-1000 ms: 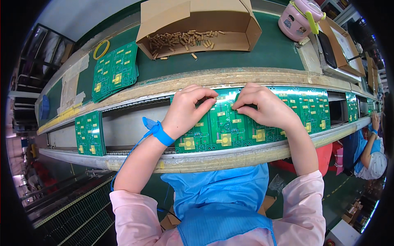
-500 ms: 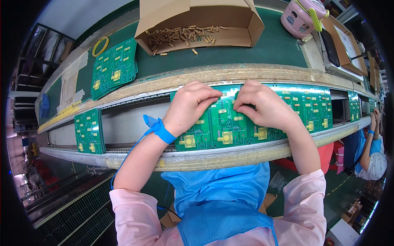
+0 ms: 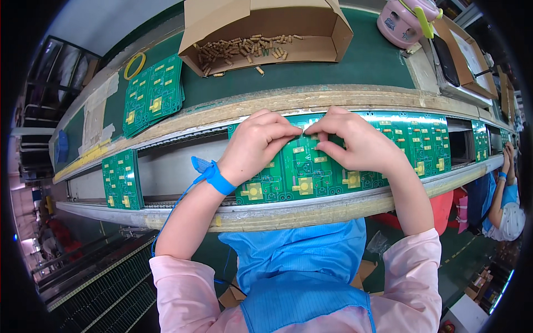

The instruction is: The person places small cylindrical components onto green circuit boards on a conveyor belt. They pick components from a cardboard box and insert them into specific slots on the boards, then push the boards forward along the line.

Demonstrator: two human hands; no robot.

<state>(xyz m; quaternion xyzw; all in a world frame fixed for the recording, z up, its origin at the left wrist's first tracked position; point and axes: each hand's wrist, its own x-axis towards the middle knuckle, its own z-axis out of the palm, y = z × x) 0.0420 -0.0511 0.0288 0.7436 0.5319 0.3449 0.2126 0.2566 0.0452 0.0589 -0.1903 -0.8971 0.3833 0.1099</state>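
Observation:
Green printed circuit boards [image 3: 325, 190] with yellow pads lie side by side in a rail track in front of me. Above the far part of one board, the fingertips of both hands come nearly together. My left hand [image 3: 257, 145], with a blue wrist strap [image 3: 214, 175] on its wrist, is closed in a pinch. My right hand [image 3: 358, 143] is closed too, its index fingertip beside the left fingertips and its thumb curled below. Whatever the fingers hold is too small or hidden to make out. Small parts sit on the boards farther right.
Beyond the rail, a cardboard box [image 3: 321, 47] holds many small tan cylindrical components [image 3: 239, 49]. Left of it are a stack of boards [image 3: 152, 94] and a yellow tape ring [image 3: 135, 65]. A pink container [image 3: 401, 25] stands far right. Another person's arm [image 3: 496, 194] reaches the rail at right.
My right hand's fingertips have moved left and slightly away from me, up to the left fingertips. My left hand's fingertips have shifted slightly right. The view has shifted a little.

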